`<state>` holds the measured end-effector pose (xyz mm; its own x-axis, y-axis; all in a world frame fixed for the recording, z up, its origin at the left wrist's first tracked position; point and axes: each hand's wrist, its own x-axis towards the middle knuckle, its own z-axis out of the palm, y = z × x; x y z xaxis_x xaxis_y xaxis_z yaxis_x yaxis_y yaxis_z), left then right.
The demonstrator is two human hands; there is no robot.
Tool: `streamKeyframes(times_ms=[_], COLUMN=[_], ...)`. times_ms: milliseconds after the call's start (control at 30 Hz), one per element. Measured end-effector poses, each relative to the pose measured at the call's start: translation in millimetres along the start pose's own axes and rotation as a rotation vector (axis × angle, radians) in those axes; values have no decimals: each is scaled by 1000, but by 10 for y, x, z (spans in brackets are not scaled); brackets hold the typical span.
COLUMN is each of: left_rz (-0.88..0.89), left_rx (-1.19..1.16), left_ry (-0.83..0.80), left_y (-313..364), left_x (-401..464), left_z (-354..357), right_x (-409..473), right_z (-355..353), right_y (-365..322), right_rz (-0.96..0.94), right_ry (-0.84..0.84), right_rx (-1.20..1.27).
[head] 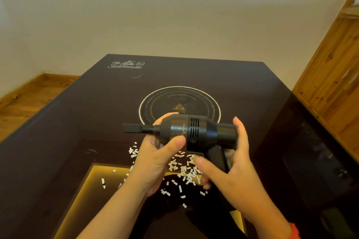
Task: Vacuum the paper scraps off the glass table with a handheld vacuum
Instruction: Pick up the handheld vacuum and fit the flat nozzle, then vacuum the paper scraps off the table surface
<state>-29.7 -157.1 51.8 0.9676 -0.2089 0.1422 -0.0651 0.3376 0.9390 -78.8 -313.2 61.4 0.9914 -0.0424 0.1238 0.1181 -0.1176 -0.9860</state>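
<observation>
I am holding the handheld vacuum [192, 132] in the air above the glass table [81, 122], its body lying sideways with the flat nozzle [134, 128] pointing to my left and the grip [216, 158] hanging down. My left hand [155, 161] is gripping the front of the body: the thumb is pressing on the near side just beside the vent slots [194, 130], and the fingers are curling round the far side, their tips showing above the narrow neck. My right hand [235, 163] is cupping the rear end of the vacuum, with the fingers standing upright against the back cap and the thumb stretching out to the left in front of the grip; the thumb is blurred, and whether it is touching the grip cannot be told. A red band [294, 231] is showing at my right wrist.

The paper scraps [184, 169] are lying on the dark glass directly beneath the vacuum and my hands, thickest between my two hands, with loose pieces scattering toward the near left over a yellow-lit panel [85, 200] under the glass. A round ringed plate [179, 103] is sitting in the table just beyond the vacuum, and a printed logo [126, 64] is marking the far left corner. Wooden cabinets [334, 68] are standing to the right, and a wooden floor [29, 97] is showing to the left.
</observation>
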Motion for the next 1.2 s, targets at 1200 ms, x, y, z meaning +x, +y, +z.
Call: streamKeyframes(times_ms=[1200], left_rz=[4], left_rx=[97], left_ry=[728], left_y=[117], left_x=[20], left_z=[-1352], right_x=[122], right_z=[-520], right_y=[-233], right_rz=[-161], right_ry=[331], right_rx=[-478])
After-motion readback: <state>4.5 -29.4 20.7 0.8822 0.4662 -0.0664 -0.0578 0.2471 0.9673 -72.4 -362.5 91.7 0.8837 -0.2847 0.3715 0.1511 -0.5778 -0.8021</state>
